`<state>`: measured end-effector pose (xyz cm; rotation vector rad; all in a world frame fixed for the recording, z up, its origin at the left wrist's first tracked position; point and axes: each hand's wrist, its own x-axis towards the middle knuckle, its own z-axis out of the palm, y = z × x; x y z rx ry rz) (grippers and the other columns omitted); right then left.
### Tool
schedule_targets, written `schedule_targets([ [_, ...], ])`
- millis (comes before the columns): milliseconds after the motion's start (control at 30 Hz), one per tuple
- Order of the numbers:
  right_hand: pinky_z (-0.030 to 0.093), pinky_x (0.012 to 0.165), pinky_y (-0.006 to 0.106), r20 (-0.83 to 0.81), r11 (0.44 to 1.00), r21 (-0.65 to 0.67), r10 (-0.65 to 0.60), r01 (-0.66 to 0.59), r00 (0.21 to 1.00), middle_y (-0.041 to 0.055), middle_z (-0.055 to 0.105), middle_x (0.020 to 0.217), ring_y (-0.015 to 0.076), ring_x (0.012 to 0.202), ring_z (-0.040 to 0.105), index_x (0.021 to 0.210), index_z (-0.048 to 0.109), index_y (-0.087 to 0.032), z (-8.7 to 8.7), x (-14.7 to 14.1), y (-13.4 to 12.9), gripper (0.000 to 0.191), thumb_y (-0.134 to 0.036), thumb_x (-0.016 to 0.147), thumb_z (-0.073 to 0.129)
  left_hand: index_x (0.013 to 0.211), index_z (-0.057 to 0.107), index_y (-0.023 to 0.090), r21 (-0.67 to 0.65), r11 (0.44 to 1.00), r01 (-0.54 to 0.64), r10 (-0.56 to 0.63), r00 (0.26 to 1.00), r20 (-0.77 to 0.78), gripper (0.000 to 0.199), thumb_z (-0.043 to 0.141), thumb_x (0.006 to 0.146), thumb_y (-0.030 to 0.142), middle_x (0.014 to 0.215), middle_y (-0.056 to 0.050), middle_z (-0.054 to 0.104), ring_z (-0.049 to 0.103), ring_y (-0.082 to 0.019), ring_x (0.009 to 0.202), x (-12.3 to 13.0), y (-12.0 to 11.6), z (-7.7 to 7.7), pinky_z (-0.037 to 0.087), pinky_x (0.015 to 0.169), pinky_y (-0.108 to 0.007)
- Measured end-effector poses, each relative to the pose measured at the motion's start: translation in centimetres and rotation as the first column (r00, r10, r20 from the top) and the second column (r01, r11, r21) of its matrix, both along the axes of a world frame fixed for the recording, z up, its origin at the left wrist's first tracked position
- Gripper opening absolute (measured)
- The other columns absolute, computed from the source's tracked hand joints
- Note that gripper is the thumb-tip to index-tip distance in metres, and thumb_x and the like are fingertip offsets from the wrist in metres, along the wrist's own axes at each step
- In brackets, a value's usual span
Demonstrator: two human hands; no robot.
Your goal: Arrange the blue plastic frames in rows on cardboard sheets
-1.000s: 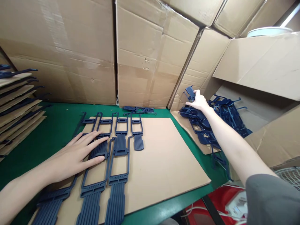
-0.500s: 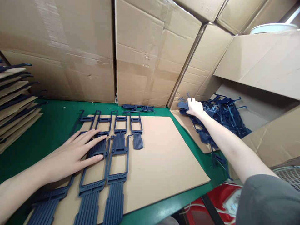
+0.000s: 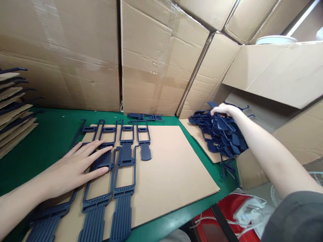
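Head view: at 8 o'clock, the fingers [image 3: 97, 154] of the left hand [image 3: 70, 174] are spread, palm down, across some dark blue plastic frames [image 3: 121, 215]. At 3 o'clock, the right hand [image 3: 224, 110] reaches into a heap of similar dark blue parts [image 3: 214, 129], its fingers curled downward; whether they pinch a part I cannot tell, as the tips are hidden among the pieces. A flat end of one part pokes up just beside them.

The frames under and around the left hand lie in two rows, each with an open loop and a ribbed panel. They rest on a cardboard sheet [image 3: 171, 174], which is bare toward 5 o'clock. Just beyond its far edge, near the centre, is a small cluster of blue parts [image 3: 145, 117] on the green bench [image 3: 60, 124].

Farther out, at 9 o'clock, cardboard layers alternate with blue parts in a stack [image 3: 15, 114]. Tall cardboard boxes [image 3: 161, 50] stand at 12 o'clock. Between 2 and 3 o'clock, an open carton [image 3: 272, 74] sits behind the heap. Toward 5 o'clock, below the bench, white cables [image 3: 210, 218] cross something red [image 3: 228, 205].
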<state>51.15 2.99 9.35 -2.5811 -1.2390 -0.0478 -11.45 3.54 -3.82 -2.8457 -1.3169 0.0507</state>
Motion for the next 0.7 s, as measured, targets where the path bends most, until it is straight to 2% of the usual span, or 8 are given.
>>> schedule_targets([
  [67, 0.050, 0.051, 0.038, -0.016, 0.982, -0.137, -0.135, 0.132, 0.991, 0.0169, 0.065, 0.070, 0.0305, 0.061, 0.064, 0.099, 0.060, -0.002, -2.2, 0.6, -1.2, 0.053, -0.031, 0.058, 0.077, 0.147, 0.029, 0.037, -0.001, 1.000, -0.005, 0.005, 1.000, 0.004, 0.069, 0.032, 0.086, 0.069, 0.158, 0.002, 0.015, 0.012, -0.028, 0.145, 0.0, 0.0, 0.0, 0.008, 0.117, -0.050],
  [167, 0.055, 0.064, 0.043, 0.037, 0.942, -0.200, -0.266, 0.268, 0.963, 0.0265, 0.065, 0.096, 0.0364, 0.082, 0.066, 0.124, 0.048, 0.001, -5.2, 1.2, -2.5, 0.087, -0.042, 0.055, 0.081, 0.147, 0.028, 0.038, -0.004, 1.000, -0.004, 0.004, 1.000, 0.013, 0.068, 0.033, 0.087, 0.069, 0.158, 0.002, 0.017, 0.012, -0.027, 0.145, 0.0, -0.1, -0.1, 0.008, 0.117, -0.050],
  [233, 0.054, 0.077, 0.047, 0.069, 0.931, -0.204, -0.293, 0.301, 0.954, 0.0313, 0.059, 0.114, 0.0397, 0.101, 0.061, 0.134, 0.039, 0.000, -6.5, 1.4, -2.9, 0.103, -0.053, 0.056, 0.080, 0.148, 0.027, 0.038, -0.009, 1.000, -0.004, 0.004, 1.000, 0.015, 0.069, 0.034, 0.086, 0.068, 0.158, 0.002, 0.017, 0.012, -0.026, 0.145, 0.0, -0.1, -0.1, 0.009, 0.118, -0.050],
  [333, 0.050, 0.088, 0.050, 0.110, 0.917, -0.228, -0.309, 0.327, 0.945, 0.0330, 0.050, 0.126, 0.0412, 0.118, 0.052, 0.138, 0.036, -0.003, -7.4, 1.2, -2.7, 0.109, -0.062, 0.057, 0.077, 0.148, 0.028, 0.038, -0.001, 1.000, -0.009, 0.009, 1.000, 0.010, 0.068, 0.034, 0.086, 0.067, 0.158, 0.004, 0.017, 0.013, -0.026, 0.145, -0.1, 0.0, -0.2, 0.009, 0.118, -0.050],
  [433, 0.051, 0.088, 0.049, 0.152, 0.907, -0.243, -0.316, 0.345, 0.937, 0.0317, 0.049, 0.128, 0.0406, 0.118, 0.052, 0.138, 0.038, -0.005, -7.4, 0.6, -2.1, 0.104, -0.057, 0.057, 0.079, 0.148, 0.027, 0.039, 0.013, 1.000, 0.004, -0.004, 1.000, 0.019, 0.066, 0.034, 0.087, 0.065, 0.157, 0.007, 0.017, 0.011, -0.025, 0.146, -0.3, 0.2, -0.4, 0.009, 0.118, -0.051],
  [533, 0.052, 0.087, 0.047, 0.162, 0.916, -0.248, -0.281, 0.314, 0.946, 0.0275, 0.054, 0.124, 0.0395, 0.115, 0.055, 0.133, 0.044, -0.006, -6.8, 0.5, -1.6, 0.095, -0.047, 0.055, 0.080, 0.147, 0.029, 0.039, 0.028, 0.999, 0.030, -0.032, 0.998, 0.048, 0.065, 0.036, 0.087, 0.063, 0.157, 0.007, 0.019, 0.013, -0.026, 0.145, -0.4, 0.3, -0.7, 0.011, 0.117, -0.052],
  [600, 0.054, 0.082, 0.044, 0.154, 0.921, -0.258, -0.261, 0.294, 0.953, 0.0234, 0.060, 0.114, 0.0378, 0.107, 0.059, 0.122, 0.054, -0.008, -6.1, 0.8, -1.7, 0.082, -0.044, 0.053, 0.080, 0.146, 0.033, 0.039, 0.029, 0.999, 0.036, -0.038, 0.997, 0.071, 0.064, 0.039, 0.087, 0.062, 0.156, 0.007, 0.022, 0.016, -0.027, 0.145, -0.4, 0.4, -0.8, 0.012, 0.117, -0.053],
  [700, 0.057, 0.063, 0.039, 0.056, 0.945, -0.216, -0.241, 0.247, 0.969, 0.0147, 0.067, 0.085, 0.0323, 0.082, 0.067, 0.096, 0.064, -0.012, -5.1, 1.5, -2.4, 0.052, -0.043, 0.055, 0.077, 0.144, 0.038, 0.038, 0.024, 0.999, 0.044, -0.047, 0.994, 0.100, 0.064, 0.041, 0.085, 0.063, 0.155, 0.005, 0.027, 0.018, -0.029, 0.144, -0.2, 0.3, -0.7, 0.012, 0.117, -0.053],
])
